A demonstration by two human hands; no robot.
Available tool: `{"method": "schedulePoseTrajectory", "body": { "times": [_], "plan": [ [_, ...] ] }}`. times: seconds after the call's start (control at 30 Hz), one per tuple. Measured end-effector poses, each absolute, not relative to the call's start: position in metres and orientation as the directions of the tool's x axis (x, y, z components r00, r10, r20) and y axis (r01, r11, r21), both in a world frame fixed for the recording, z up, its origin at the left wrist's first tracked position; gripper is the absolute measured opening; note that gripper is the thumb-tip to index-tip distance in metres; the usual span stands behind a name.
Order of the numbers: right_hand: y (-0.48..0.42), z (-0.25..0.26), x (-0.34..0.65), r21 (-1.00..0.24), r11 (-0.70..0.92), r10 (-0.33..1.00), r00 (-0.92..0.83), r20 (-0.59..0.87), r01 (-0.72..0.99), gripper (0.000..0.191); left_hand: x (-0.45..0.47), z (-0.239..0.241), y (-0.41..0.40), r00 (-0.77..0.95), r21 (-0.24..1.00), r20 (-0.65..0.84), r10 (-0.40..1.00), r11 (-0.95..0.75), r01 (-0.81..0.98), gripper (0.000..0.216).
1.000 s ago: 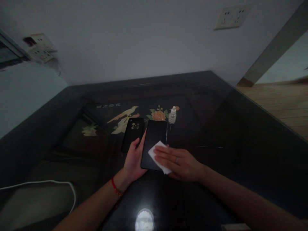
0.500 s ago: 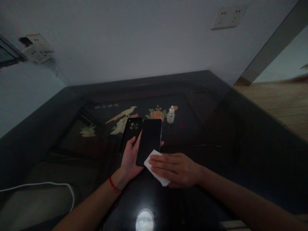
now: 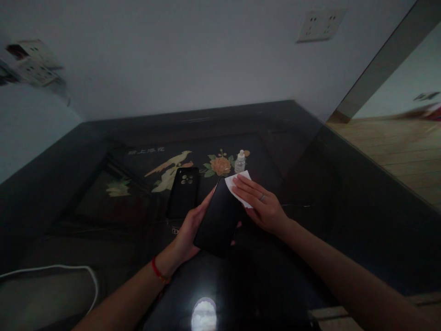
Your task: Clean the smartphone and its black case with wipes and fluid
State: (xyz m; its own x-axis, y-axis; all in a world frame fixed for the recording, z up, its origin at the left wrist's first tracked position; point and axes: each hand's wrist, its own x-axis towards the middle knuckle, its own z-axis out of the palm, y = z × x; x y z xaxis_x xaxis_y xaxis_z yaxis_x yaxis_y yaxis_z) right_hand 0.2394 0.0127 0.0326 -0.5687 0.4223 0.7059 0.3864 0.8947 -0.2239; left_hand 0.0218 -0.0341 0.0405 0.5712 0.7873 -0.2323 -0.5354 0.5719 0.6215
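My left hand (image 3: pixel 189 230) grips a black phone (image 3: pixel 217 218) from below and the left side, screen up, above the dark table. My right hand (image 3: pixel 260 204) lies flat with its fingers pressing a white wipe (image 3: pixel 238 184) onto the far end of the phone's screen. A black phone case (image 3: pixel 182 191) with camera holes lies on the table just left of the phone. A small clear dropper bottle (image 3: pixel 240 162) stands just beyond the wipe.
The table (image 3: pixel 327 193) is dark and glossy with a painted bird and flowers (image 3: pixel 193 164). A white cable (image 3: pixel 55 269) loops at the lower left. Wall sockets (image 3: pixel 319 24) sit above. A wooden floor (image 3: pixel 396 147) shows at right.
My right hand slid the wipe from the near end of the screen to its far end. The phone tilted, its top swinging right, and the view shifted a little.
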Motion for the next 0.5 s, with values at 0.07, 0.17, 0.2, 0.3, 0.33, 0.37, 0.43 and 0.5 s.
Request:
{"method": "schedulePoseTrajectory", "body": {
  "times": [0.07,0.17,0.2,0.3,0.33,0.37,0.43,0.5],
  "plan": [
    [0.010,0.036,0.237,-0.152,0.921,0.360,-0.629,0.689,0.359,0.045,0.022,0.040,-0.035,0.568,0.640,-0.238,0.788,0.567,-0.518,0.063],
    [0.009,0.039,0.237,-0.093,0.922,0.343,-0.677,0.652,0.377,0.045,0.023,0.040,-0.036,0.564,0.665,-0.244,0.789,0.559,-0.495,0.061],
    [0.010,0.040,0.237,-0.085,0.917,0.348,-0.680,0.645,0.389,0.044,0.023,0.040,-0.037,0.562,0.669,-0.246,0.790,0.558,-0.491,0.060],
    [0.010,0.041,0.240,-0.078,0.918,0.339,-0.665,0.665,0.389,0.044,0.023,0.041,-0.037,0.553,0.670,-0.239,0.798,0.547,-0.501,0.058],
    [0.010,0.041,0.242,-0.079,0.922,0.327,-0.654,0.682,0.379,0.044,0.022,0.041,-0.037,0.541,0.665,-0.239,0.806,0.542,-0.514,0.058],
    [0.010,0.040,0.243,-0.080,0.927,0.314,-0.643,0.698,0.366,0.044,0.021,0.042,-0.036,0.525,0.659,-0.240,0.817,0.534,-0.530,0.057],
    [0.011,0.040,0.246,-0.085,0.936,0.295,-0.631,0.717,0.341,0.044,0.019,0.044,-0.034,0.492,0.642,-0.239,0.837,0.517,-0.566,0.057],
    [0.013,0.039,0.248,-0.096,0.941,0.290,-0.626,0.723,0.325,0.044,0.018,0.046,-0.032,0.475,0.629,-0.236,0.848,0.506,-0.590,0.057]
  ]
}}
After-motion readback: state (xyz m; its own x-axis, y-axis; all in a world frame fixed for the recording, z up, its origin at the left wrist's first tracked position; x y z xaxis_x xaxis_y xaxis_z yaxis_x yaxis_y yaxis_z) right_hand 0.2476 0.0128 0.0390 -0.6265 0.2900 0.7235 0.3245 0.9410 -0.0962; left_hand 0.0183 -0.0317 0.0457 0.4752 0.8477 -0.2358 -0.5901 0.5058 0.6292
